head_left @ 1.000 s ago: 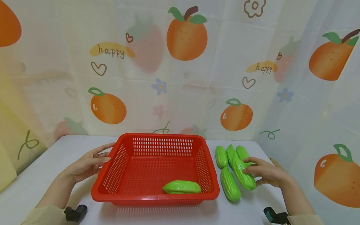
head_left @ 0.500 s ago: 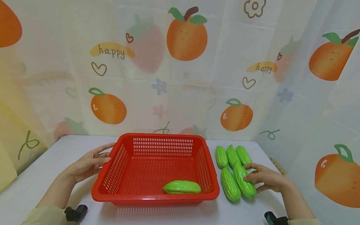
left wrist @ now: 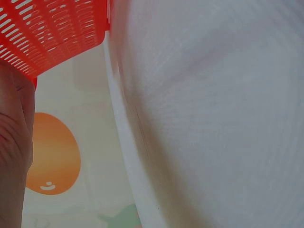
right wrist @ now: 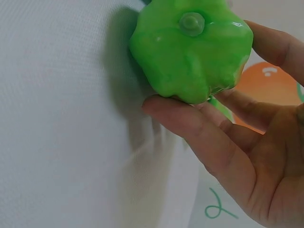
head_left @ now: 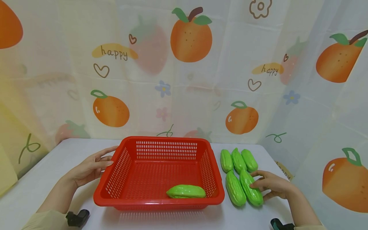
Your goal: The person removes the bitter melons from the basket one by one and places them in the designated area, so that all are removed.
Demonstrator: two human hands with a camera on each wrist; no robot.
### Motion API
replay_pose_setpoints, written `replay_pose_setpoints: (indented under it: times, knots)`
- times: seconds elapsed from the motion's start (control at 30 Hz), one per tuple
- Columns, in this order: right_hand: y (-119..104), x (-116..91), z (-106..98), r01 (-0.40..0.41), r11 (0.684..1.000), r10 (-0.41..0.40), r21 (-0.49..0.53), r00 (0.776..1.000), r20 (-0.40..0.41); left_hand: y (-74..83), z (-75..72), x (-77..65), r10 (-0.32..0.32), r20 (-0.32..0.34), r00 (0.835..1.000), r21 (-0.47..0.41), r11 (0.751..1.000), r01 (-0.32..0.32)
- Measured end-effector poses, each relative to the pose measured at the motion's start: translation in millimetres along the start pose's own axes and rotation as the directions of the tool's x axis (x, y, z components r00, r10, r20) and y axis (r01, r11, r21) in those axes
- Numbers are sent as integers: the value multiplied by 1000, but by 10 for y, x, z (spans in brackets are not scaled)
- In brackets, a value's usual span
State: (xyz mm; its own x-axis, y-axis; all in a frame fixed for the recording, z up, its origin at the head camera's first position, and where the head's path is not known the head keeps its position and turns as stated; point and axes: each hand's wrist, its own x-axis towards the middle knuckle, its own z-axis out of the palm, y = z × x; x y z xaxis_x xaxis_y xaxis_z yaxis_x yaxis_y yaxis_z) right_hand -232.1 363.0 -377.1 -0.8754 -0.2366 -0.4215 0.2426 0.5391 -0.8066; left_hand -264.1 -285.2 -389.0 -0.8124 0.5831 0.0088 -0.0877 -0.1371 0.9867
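Observation:
My right hand [head_left: 273, 185] grips a glossy green bitter melon [head_left: 248, 182] on the white table. In the right wrist view, the thumb [right wrist: 190, 123] lies along one side of the melon's lobed end and the fingers reach round the other. The left hand [head_left: 89, 169] rests at the left rim of a red plastic basket [head_left: 161, 202], its fingers fairly straight. One bitter melon [head_left: 186, 191] lies inside the basket, near the front right. Beside the held one is another melon [head_left: 235, 190], with several more [head_left: 238, 161] just behind.
The white table [head_left: 69, 153] carries the basket at its middle and the melons along its right side. Behind it hangs a pale curtain [head_left: 184, 95] printed with oranges. Dark wrist straps [head_left: 77, 218] show at both sleeves.
The right hand has drawn its bitter melon toward me, off the ones behind, so it now lies alongside the front melon. The left hand and basket have stayed put.

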Motion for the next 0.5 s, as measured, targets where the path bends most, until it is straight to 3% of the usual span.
replay_pose_setpoints:
  times: [0.5]
  knots:
    - [33, -20, 10, -5, 1000, 5, 8, 1000, 14, 7, 2, 2, 7, 16, 1000, -8, 1000, -7]
